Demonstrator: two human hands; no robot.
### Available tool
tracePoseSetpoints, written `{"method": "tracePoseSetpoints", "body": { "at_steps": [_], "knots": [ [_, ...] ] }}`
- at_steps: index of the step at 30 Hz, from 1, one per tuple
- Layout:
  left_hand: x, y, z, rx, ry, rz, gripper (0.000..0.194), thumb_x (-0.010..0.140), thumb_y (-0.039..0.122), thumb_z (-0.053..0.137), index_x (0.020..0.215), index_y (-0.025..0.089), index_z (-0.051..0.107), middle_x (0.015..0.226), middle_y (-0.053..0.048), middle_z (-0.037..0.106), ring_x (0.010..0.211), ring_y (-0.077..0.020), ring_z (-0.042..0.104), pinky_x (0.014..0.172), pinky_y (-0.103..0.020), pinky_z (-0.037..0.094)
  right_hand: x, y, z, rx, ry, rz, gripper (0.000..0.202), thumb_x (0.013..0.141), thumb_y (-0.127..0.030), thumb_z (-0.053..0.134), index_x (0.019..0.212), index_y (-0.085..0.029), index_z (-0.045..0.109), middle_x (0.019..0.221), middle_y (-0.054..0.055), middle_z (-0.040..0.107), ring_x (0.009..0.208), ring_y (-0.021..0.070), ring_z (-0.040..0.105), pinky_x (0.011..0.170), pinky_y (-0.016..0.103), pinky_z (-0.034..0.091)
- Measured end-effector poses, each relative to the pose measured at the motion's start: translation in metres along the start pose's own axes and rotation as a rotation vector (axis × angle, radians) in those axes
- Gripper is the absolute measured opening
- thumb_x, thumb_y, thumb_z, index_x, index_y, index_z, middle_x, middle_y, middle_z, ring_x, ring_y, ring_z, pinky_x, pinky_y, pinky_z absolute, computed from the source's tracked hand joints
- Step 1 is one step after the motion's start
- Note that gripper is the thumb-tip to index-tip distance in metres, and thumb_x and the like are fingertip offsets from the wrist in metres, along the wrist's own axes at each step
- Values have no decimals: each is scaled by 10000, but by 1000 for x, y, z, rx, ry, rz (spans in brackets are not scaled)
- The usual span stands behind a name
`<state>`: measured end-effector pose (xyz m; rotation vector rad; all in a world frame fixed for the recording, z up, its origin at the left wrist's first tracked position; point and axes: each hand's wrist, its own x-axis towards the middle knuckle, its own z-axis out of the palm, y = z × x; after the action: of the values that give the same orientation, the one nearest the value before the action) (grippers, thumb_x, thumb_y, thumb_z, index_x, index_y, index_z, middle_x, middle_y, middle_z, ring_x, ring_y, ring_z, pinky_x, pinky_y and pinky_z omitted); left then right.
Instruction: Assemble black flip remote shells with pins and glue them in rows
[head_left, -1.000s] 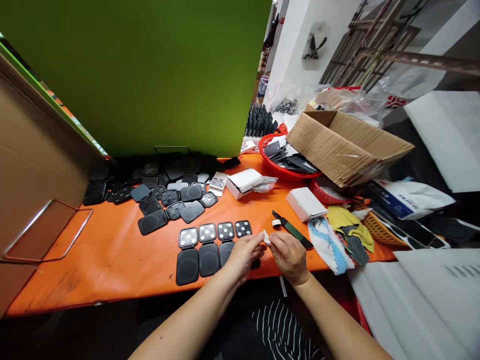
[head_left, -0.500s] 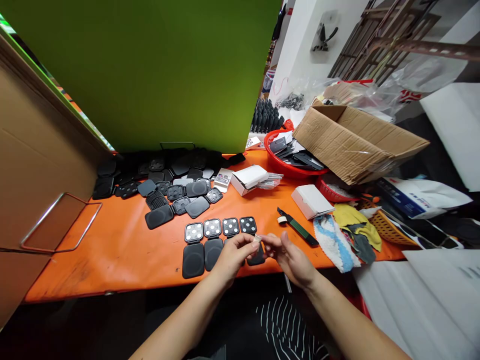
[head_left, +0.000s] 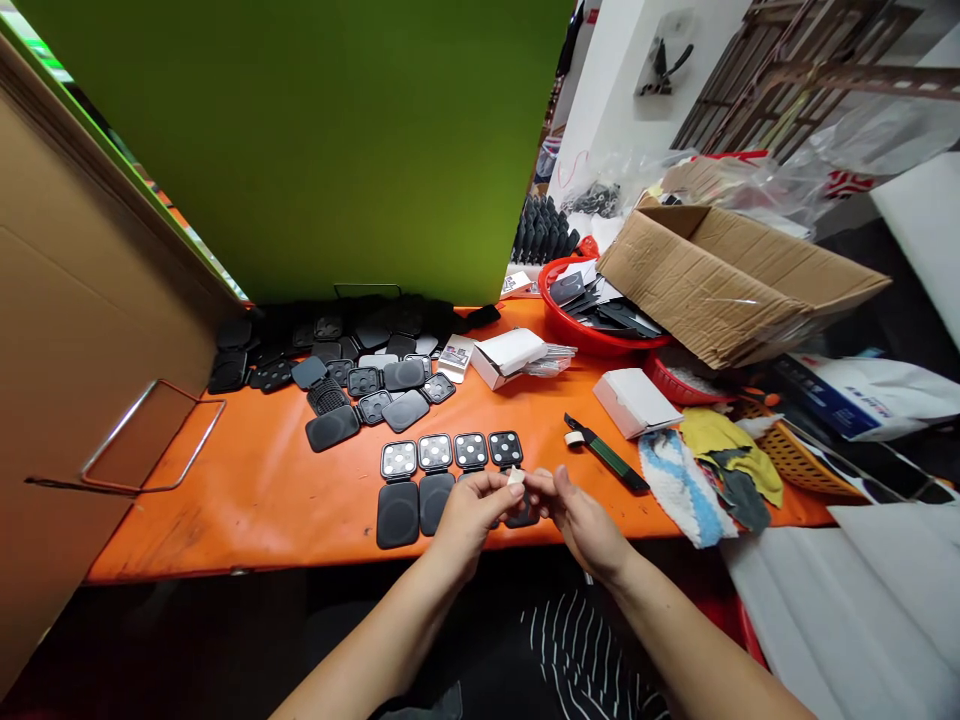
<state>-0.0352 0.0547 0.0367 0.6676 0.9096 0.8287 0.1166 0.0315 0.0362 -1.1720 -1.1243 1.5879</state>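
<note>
- Left hand (head_left: 471, 510) is at the desk's near edge, thumb and fingertips pinched on a small white piece (head_left: 515, 477); the right hand (head_left: 581, 518) meets it from the other side, fingers closed on the same scrap, so both hands share it just above the orange desk (head_left: 247, 500).
- Directly behind the hands, a row of four open black cases (head_left: 450, 470) lies in line, each upper half showing white dots; the rightmost one is partly hidden by the fingers. My read: four are laid out and the white piece is not yet on any of them.
- Far left, a cardboard wall with a wire handle (head_left: 142, 440) hems in that end.
- At the back edge a heap of loose black cases (head_left: 352, 370) waits, far more than the four in front.
- Rightward: white boxes (head_left: 510, 355), a green-handled knife (head_left: 604, 462), rags (head_left: 705, 465), red basket (head_left: 592, 330), big carton (head_left: 742, 280). All crowd the right end, none between hands and row.
</note>
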Motion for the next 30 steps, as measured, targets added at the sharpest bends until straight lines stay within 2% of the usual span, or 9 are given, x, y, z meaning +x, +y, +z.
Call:
{"method": "tracePoseSetpoints", "body": {
  "at_steps": [5,11,14,17,24,30],
  "knots": [
    [0,-1,0,-23,14,-9,315,593,406,781,628,120,654,585,-29,625,510,-70,474,516,-204,322,0,0,2,-142,-25,-51,563,909,-596,278,937,-204,682,772,24,460,705,151,402,665,301,354],
    [-2,4,0,-115,20,-48,319,564,382,812,640,118,649,586,-19,624,520,-68,513,531,-195,359,0,-2,2,-295,-30,-100,531,906,-589,306,997,-204,661,837,29,472,759,153,469,727,305,412],
    [-3,4,-1,-125,-5,-67,308,580,376,809,640,119,650,581,-13,623,503,-61,509,531,-194,371,0,-2,3,-389,-45,-167,520,915,-569,305,999,-202,664,836,32,475,801,161,489,775,311,419],
    [-3,4,-2,-124,-28,-82,305,591,380,804,632,120,650,584,-14,626,503,-62,515,543,-200,387,0,-1,3,-461,-63,-233,497,911,-562,326,998,-205,660,830,33,477,798,160,492,753,295,435],
    [-6,5,-2,-133,2,-107,328,550,382,823,615,126,628,592,-18,637,539,-86,548,589,-220,412,-1,2,2,-486,-85,-272,469,918,-536,330,1046,-209,642,828,35,463,777,158,502,698,272,463],
    [-5,2,-2,-137,0,-112,346,548,392,818,591,121,608,563,-11,610,501,-70,508,539,-202,368,-2,4,1,-539,-80,-310,424,923,-504,363,1051,-220,650,828,34,479,785,155,508,718,271,454]
  ]
}}
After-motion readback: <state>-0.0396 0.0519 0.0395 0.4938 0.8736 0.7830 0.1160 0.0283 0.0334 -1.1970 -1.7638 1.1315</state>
